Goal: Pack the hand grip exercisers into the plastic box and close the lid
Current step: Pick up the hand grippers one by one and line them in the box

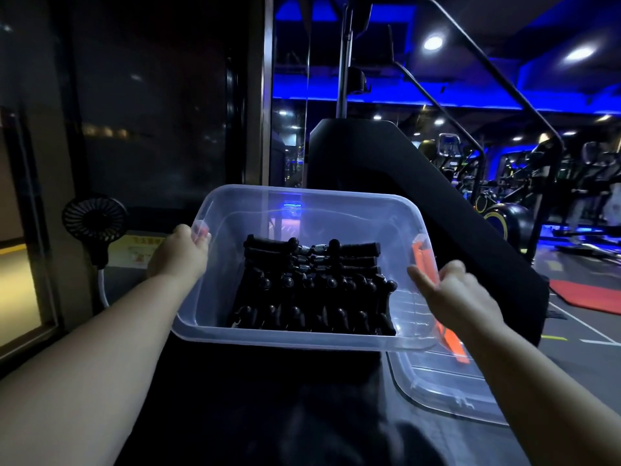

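Note:
A clear plastic box [289, 341] is held up in front of me, tilted a little. Several black hand grip exercisers [312, 290] with metal springs lie packed in rows on its bottom. My left hand [179, 257] grips the box's left rim at an orange latch. My right hand [460, 297] is at the right rim beside the other orange latch [424, 257], its fingers extended against the wall. The clear lid [447, 388] lies flat below the box on the right, with an orange clip [453, 344] on its edge.
A small black fan [94, 218] on a stand sits at the left by a dark window. A large black gym machine [420, 203] rises behind the box. Exercise bikes and a red mat [591, 294] fill the blue-lit room at right.

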The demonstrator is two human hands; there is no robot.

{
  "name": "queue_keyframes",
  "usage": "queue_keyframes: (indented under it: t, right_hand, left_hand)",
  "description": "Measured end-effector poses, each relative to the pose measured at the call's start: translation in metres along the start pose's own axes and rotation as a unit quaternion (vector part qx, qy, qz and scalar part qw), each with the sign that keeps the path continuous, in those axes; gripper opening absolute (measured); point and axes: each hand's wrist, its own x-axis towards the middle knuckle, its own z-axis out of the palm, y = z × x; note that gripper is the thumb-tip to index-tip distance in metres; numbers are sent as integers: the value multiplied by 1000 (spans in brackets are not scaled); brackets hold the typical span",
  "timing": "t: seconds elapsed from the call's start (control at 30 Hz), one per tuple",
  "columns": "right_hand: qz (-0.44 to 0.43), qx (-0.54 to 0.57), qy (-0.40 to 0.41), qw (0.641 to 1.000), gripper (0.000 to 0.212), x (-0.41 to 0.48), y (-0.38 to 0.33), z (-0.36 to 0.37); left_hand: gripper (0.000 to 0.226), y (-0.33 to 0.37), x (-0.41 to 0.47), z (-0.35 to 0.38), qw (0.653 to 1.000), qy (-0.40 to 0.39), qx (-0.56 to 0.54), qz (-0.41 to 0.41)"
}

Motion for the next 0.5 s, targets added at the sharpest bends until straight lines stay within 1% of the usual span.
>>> queue_keyframes:
  t: [0.03, 0.1, 0.17, 0.27, 0.33, 0.4, 0.5]
  right_hand:
    - [2, 28, 23, 999, 75, 8, -5, 1]
    - [-8, 66, 33, 997, 75, 24, -18, 2]
    - [-14, 54, 29, 998, 74, 37, -30, 7]
    - [-17, 24, 35, 999, 75, 51, -36, 13]
    - [-7, 30, 19, 999, 80, 60, -36, 15]
    - [4, 48, -1, 999, 83, 71, -36, 17]
    - [6, 75, -31, 997, 79, 89, -36, 21]
  left_hand:
    - [38, 0, 0, 0, 1000, -2, 2, 1]
    - [37, -1, 2, 1, 1000, -6, 4, 0]
    - [38, -1, 5, 3, 1000, -10, 4, -4]
    - [46, -3, 17, 7, 999, -30, -5, -17]
    - [51, -2, 27, 11, 999, -46, -5, -23]
    - [50, 1, 34, 13, 998, -65, -1, -27]
    - [49, 6, 43, 17, 996, -85, -24, -22]
